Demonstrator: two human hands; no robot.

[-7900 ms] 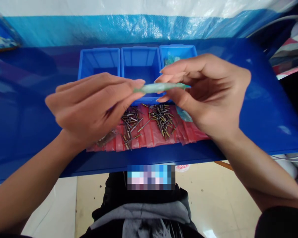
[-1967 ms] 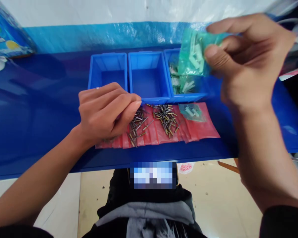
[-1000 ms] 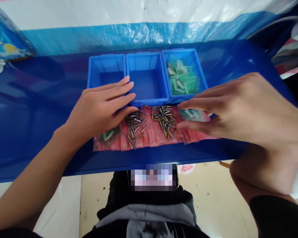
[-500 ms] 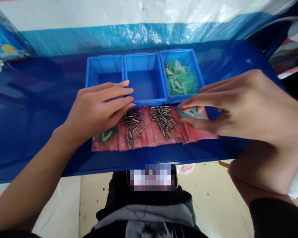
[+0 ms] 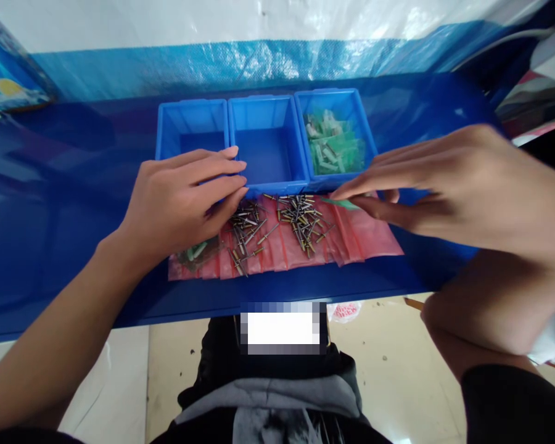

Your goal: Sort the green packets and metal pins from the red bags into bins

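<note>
My left hand [image 5: 189, 197] lies with fingers spread over the front of the left blue bin [image 5: 192, 111] and the edge of the middle bin [image 5: 271, 185]. Thumb and forefinger of my right hand [image 5: 425, 179] pinch a small green plastic bag [image 5: 345, 202] in front of the right bin [image 5: 337, 179]. Several green bags [image 5: 335, 148] with pale pieces lie inside that bin. Loose metal rivets [image 5: 303, 222] rest in two heaps on overlapping pink bags [image 5: 374, 237]. Another clear bag [image 5: 197, 253] with greenish pieces is partly under my left hand.
The bins stand on a blue table [image 5: 87, 185] before a white and blue sheet [image 5: 189, 68]. A blue printed package [image 5: 9, 68] is at the back left. A phone [image 5: 283, 328] with a blurred screen lies on my lap below the table edge.
My right hand has closed on the small green bag and raised it off the pink bags. My left hand stays nearly where it was.
</note>
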